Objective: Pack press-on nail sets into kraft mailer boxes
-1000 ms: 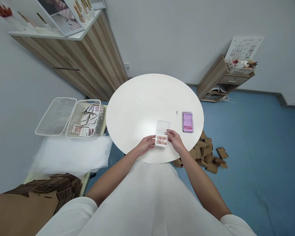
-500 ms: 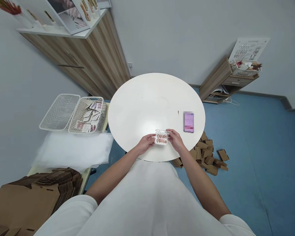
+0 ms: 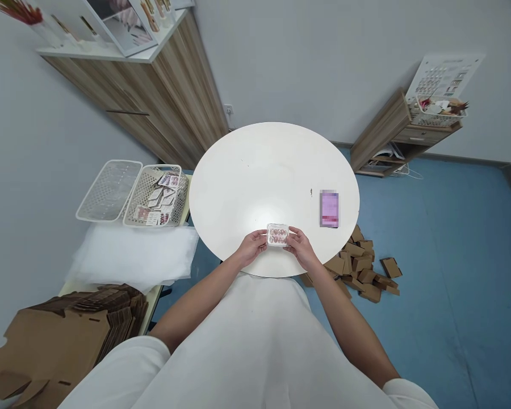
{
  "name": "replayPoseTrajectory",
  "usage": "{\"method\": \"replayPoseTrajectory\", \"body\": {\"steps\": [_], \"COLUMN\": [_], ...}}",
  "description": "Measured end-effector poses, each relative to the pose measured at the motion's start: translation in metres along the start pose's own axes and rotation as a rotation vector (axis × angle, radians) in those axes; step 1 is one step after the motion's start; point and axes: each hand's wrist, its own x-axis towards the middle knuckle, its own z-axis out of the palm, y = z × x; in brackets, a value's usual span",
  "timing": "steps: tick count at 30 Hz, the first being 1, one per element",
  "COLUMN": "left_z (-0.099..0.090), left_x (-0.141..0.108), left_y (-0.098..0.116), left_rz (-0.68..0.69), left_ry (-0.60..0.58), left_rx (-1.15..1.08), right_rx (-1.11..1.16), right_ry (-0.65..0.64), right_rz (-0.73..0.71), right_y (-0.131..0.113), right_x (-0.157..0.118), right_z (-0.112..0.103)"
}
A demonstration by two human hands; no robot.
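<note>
While my left hand [image 3: 252,249] and right hand [image 3: 301,249] pinch opposite sides of a clear plastic nail case [image 3: 277,244], it sits just below the frame's centre, over the near part of the white table [image 3: 264,170]. Both rows of press-on nails [image 3: 278,232], 2 in all, look filled, and I judge the lid down over them; whether it is latched I cannot tell. Letting go is not yet done. At the frame's left, the lattice basket [image 3: 133,199] holds more nail cards [image 3: 166,196].
</note>
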Motion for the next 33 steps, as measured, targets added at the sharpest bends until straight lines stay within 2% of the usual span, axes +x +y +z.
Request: {"method": "replayPoseTrajectory", "body": {"steps": [4, 10, 14, 19, 24, 28, 33], "left_z": [-0.001, -0.002, -0.004, -0.015, -0.037, -0.065, -0.105], "left_x": [0.000, -0.005, -0.008, -0.010, -0.012, -0.013, -0.016], "left_y": [-0.005, -0.011, -0.007, 0.000, 0.003, 0.009, 0.024], "left_rz": [0.018, 0.146, 0.189, 0.198, 0.167, 0.216, 0.298], "left_ry": [0.063, 0.122, 0.052, 0.103, 0.200, 0.314, 0.289], "left_rx": [0.100, 0.459, 0.490, 0.497, 0.502, 0.572, 0.620], "right_rx": [-0.075, -0.112, -0.122, -0.153, -0.213, -0.260, -0.290], "right_ry": [0.049, 0.056, 0.043, 0.052, 0.045, 0.043, 0.070], "right_rz": [0.041, -0.006, -0.047, -0.043, -0.057, -0.074, -0.058], "right_y": [0.007, 0.005, 0.005, 0.010, 0.017, 0.025, 0.036], "right_x": [-0.001, 0.003, 0.007, 0.016, 0.028, 0.040, 0.058], "right_z": [-0.001, 0.000, 0.008, 0.027, 0.054, 0.081, 0.125]}}
